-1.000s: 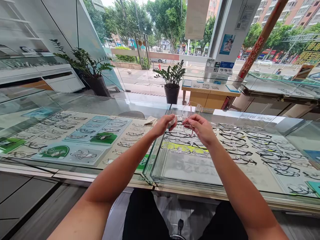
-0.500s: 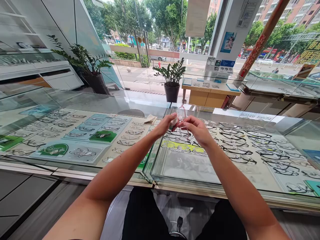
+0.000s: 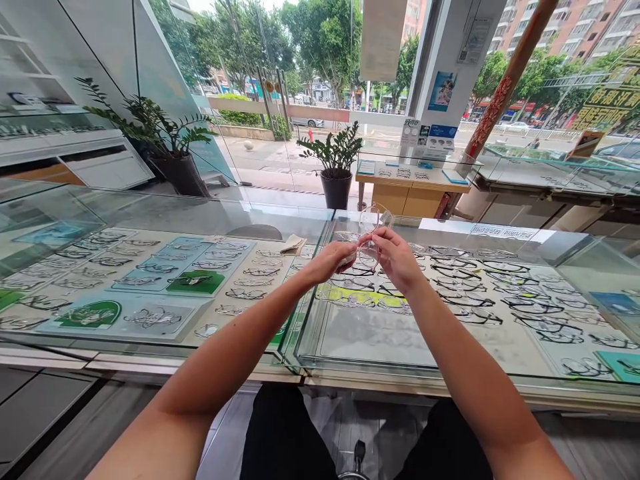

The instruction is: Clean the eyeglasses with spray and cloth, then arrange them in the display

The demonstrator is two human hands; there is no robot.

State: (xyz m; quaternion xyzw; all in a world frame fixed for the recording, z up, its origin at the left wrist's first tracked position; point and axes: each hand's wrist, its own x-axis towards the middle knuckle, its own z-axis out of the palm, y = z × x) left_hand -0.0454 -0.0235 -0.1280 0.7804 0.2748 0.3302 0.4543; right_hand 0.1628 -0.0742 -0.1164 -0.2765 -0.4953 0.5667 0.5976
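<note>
Above the glass counter, a pair of eyeglasses point(image 3: 377, 212) with thin pink rims is held on end, one lens above the other. My right hand point(image 3: 397, 259) pinches this frame near its middle with thumb and fingertips. From the left, my left hand point(image 3: 333, 261) meets it, closed, with its fingertips at or very near the frame. Something small and pale shows under the left fingers; most of it is hidden. Beneath both hands, inside the case, lie rows of spectacles and a yellow-green strip point(image 3: 333, 294).
The glass display case point(image 3: 350, 363) spans the front, with a glass joint left of my hands. A folded beige cloth point(image 3: 293, 244) rests left of them. Green cards point(image 3: 195, 281) lie among more spectacles. Beyond stand a potted plant point(image 3: 336, 190) and a wooden display table point(image 3: 387, 193).
The eyeglasses have turned, and a clear lens now shows at their upper right. My left hand has rolled over, covering the small white and green thing seen before. The view has shifted slightly.
</note>
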